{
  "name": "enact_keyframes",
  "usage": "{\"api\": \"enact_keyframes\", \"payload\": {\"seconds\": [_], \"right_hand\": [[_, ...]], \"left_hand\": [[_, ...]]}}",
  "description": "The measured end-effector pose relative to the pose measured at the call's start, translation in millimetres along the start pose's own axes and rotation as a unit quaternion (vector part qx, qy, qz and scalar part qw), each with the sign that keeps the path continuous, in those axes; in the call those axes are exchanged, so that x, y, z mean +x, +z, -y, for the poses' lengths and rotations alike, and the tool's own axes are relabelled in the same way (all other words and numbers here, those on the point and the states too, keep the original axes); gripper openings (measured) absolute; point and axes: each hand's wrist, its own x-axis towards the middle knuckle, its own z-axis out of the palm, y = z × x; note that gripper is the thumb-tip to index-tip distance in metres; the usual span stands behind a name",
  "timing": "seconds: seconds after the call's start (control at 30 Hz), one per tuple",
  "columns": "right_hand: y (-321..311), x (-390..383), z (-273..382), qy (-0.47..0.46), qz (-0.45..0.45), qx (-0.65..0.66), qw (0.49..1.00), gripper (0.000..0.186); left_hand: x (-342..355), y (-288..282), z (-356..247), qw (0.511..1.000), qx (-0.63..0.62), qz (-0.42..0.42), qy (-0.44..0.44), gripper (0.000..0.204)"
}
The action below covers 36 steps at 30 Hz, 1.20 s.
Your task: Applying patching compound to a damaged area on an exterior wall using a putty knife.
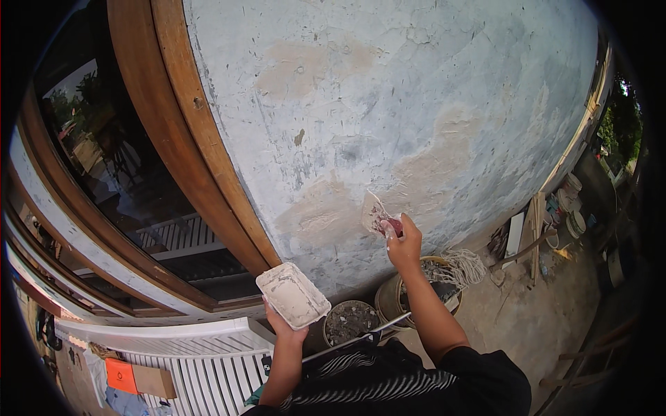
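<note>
My right hand [404, 243] is closed round the red handle of a putty knife [374, 212]. Its pale, putty-smeared blade lies against or very close to the wall [333, 132], between beige patches of filler. Smears of putty show on my right thumb. In my left hand [286, 327] is a shallow rectangular white tub [293, 294], coated inside with pale putty and tilted so that its inside shows. The fingers under the tub are partly hidden. White-blue paint on the wall is cracked and chipped, with several beige patches [438, 156].
A brown wooden window frame [187, 118] borders the wall at left. Below it stands a white slatted bench [201, 381] with an orange box [121, 375]. Near my body are a bucket of rubble [350, 322] and a mop head [463, 269]. Wooden strips [537, 229] lean at right.
</note>
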Motion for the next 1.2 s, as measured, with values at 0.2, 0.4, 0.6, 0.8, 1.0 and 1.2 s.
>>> {"api": "enact_keyframes", "payload": {"seconds": [0.2,0.4,0.6,0.8,1.0,1.2], "right_hand": [[11.6,-10.3,26.7,-0.103,-0.029,-0.11,0.988,0.013],[80.6,-33.6,43.0,-0.158,-0.028,-0.095,0.982,0.017],[123.3,-72.3,73.1,-0.169,0.041,-0.057,0.983,0.02],[97.4,-84.9,67.7,-0.213,0.152,0.056,0.963,0.013],[7.3,-63.4,53.1,-0.035,0.157,0.119,0.98,0.013],[-50.5,-55.4,31.0,0.07,0.116,0.152,0.979,0.015]], "left_hand": [[-5.2,-1.8,-5.3,1.0,-0.006,-0.007,0.006,0.055],[-8.6,-9.3,-13.3,1.0,0.002,0.002,0.02,0.054],[-5.5,-9.1,-11.4,1.0,0.01,0.026,0.011,0.055],[0.2,-6.4,6.9,0.998,0.025,0.046,-0.018,0.057],[-5.4,25.2,38.5,0.997,0.052,0.031,-0.046,0.058],[-1.2,57.6,80.7,0.987,0.08,0.057,-0.124,0.065]]}}
